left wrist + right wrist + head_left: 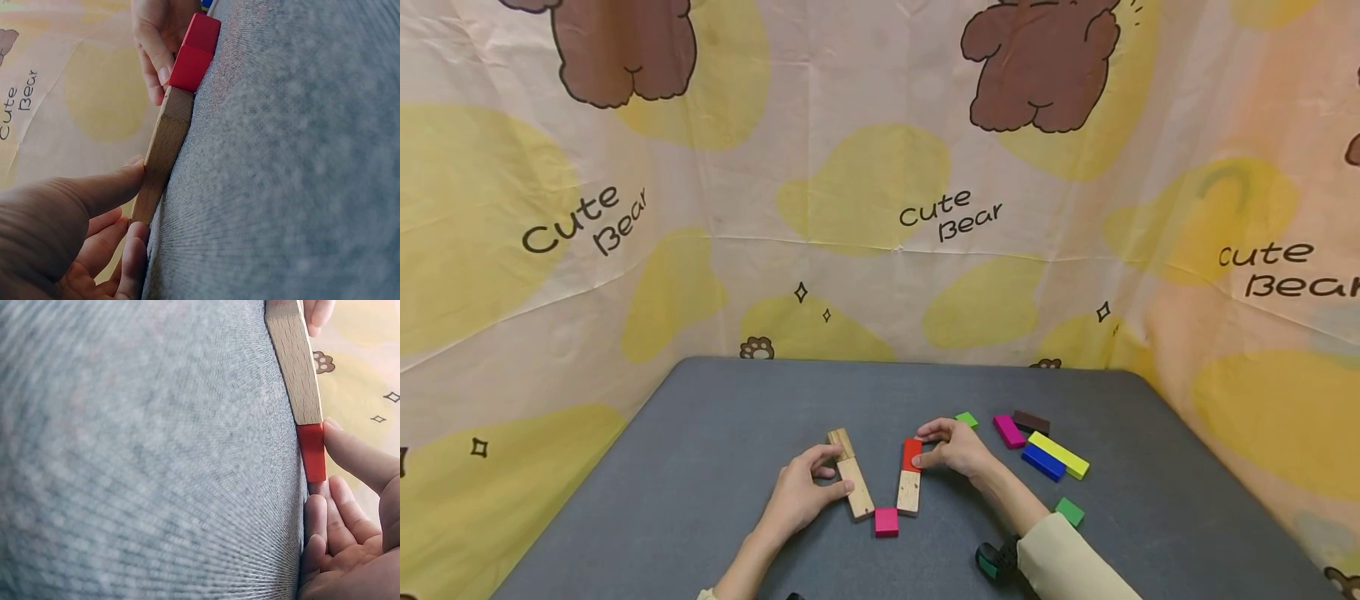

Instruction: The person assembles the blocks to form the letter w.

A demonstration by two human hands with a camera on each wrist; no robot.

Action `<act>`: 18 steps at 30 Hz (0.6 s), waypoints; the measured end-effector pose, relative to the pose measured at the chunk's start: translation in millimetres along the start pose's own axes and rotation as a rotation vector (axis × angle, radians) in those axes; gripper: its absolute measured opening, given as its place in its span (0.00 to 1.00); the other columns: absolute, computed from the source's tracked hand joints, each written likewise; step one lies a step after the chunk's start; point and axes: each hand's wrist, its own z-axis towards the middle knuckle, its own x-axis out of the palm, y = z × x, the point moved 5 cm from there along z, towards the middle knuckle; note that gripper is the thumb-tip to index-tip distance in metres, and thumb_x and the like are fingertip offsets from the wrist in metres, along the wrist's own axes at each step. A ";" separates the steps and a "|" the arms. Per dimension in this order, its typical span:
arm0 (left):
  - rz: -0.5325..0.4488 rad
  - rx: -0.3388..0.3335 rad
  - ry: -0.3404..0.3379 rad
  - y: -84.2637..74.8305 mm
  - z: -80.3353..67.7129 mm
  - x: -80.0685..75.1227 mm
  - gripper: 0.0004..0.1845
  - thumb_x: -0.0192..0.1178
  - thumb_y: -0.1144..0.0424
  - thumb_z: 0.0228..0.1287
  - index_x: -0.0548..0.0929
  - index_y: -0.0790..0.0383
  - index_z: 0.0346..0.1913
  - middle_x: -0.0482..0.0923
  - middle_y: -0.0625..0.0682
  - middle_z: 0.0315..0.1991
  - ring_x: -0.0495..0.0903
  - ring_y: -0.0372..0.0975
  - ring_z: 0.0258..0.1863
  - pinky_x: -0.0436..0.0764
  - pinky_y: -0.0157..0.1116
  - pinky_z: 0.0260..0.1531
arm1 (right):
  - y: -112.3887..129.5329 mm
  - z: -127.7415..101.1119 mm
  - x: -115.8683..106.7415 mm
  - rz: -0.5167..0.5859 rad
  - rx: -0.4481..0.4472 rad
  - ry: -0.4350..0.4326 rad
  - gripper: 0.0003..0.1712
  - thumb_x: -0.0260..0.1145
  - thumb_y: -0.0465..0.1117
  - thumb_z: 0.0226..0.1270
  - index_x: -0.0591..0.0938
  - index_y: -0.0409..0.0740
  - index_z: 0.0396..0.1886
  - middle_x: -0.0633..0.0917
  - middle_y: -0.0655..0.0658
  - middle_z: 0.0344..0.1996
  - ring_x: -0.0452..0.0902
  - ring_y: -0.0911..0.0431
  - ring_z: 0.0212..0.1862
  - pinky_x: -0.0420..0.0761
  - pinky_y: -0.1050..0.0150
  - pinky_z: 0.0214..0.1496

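Two plain wooden blocks lie end to end on the left, a nearer block (859, 498) and a farther block (841, 442), in a slanted line. My left hand (805, 492) holds this line at its left side, thumb on the nearer block and fingers by the farther one. A red block (912, 455) meets the far end of another wooden block (908, 493) on the right. Around the red block, my right hand (958, 448) has its thumb on the side and fingertips at the far end. A pink block (886, 522) sits at the near ends, between both lines.
To the right lie a light green block (967, 420), a magenta block (1008, 432), a dark brown block (1032, 422), a yellow block (1060, 455), a blue block (1043, 462) and a green block (1070, 512). A patterned cloth (865, 275) hangs behind the grey table (737, 417).
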 end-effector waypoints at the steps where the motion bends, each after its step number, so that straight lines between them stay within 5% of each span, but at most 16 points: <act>1: 0.004 -0.001 0.000 -0.1 -0.1 0.0 0.29 0.78 0.60 0.50 0.82 0.59 0.57 0.81 0.54 0.55 0.81 0.40 0.43 0.77 0.49 0.46 | 0.0 -0.1 0.1 0.001 0.000 0.001 0.26 0.82 0.35 0.48 0.82 0.37 0.48 0.84 0.46 0.42 0.76 0.52 0.45 0.76 0.56 0.48; 18: 0.013 -0.004 -0.004 0.2 0.1 0.7 0.29 0.78 0.61 0.50 0.82 0.59 0.57 0.81 0.55 0.55 0.80 0.40 0.43 0.77 0.49 0.45 | 0.5 -0.7 0.5 0.016 0.010 0.000 0.26 0.81 0.35 0.48 0.82 0.37 0.48 0.84 0.45 0.42 0.76 0.52 0.45 0.75 0.55 0.49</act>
